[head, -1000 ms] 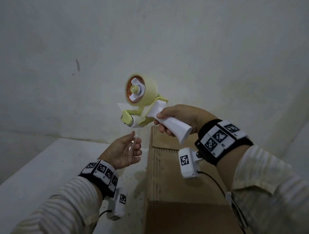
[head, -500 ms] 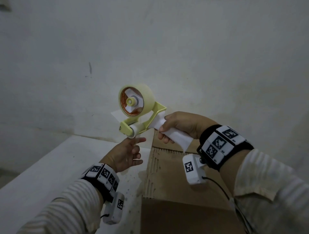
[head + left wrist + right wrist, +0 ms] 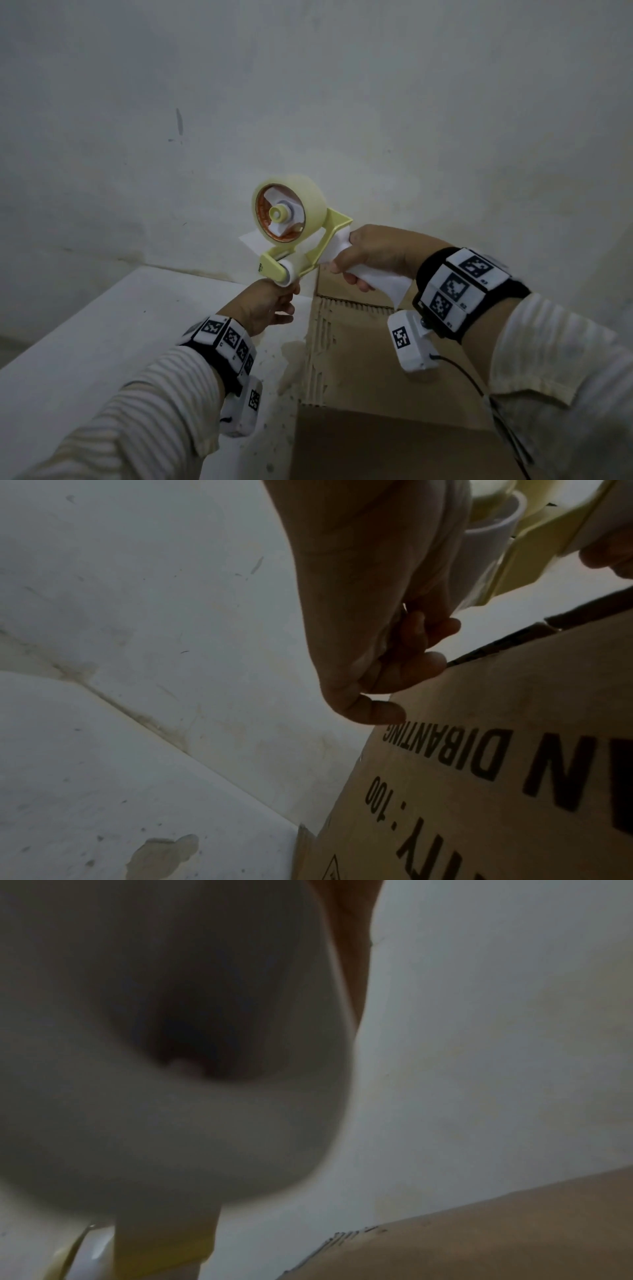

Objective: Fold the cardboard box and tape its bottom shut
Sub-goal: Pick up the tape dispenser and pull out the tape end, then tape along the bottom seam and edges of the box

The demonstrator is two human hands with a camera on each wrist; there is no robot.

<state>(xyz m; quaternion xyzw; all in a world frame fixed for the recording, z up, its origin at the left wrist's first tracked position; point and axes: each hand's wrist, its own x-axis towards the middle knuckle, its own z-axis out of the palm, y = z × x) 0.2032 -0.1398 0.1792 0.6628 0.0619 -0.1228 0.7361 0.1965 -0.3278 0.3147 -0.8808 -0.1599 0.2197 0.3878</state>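
A tape dispenser [image 3: 301, 255] with a yellow frame, a white handle and a pale tape roll [image 3: 301, 205] is held in the air before the wall. My right hand [image 3: 370, 257] grips its handle, which fills the right wrist view as a blurred white mass [image 3: 154, 1069]. From below, my left hand [image 3: 286, 293] reaches up to the white roller [image 3: 489, 539], its fingers [image 3: 411, 666] curled and seemingly pinching the clear tape end there. The brown cardboard box [image 3: 376, 359] stands under both hands, its printed side [image 3: 514, 750] close to my left hand.
The box stands on a white table [image 3: 85, 342] that runs left to a stained grey-white wall [image 3: 308, 102]. Chips and specks mark the tabletop [image 3: 161, 856] beside the box. A cable hangs from the right wrist camera [image 3: 411, 342] over the box top.
The dispenser has come down and tilted lower. My left hand has risen from below it, where it held a hanging strand of tape, up to the roller.
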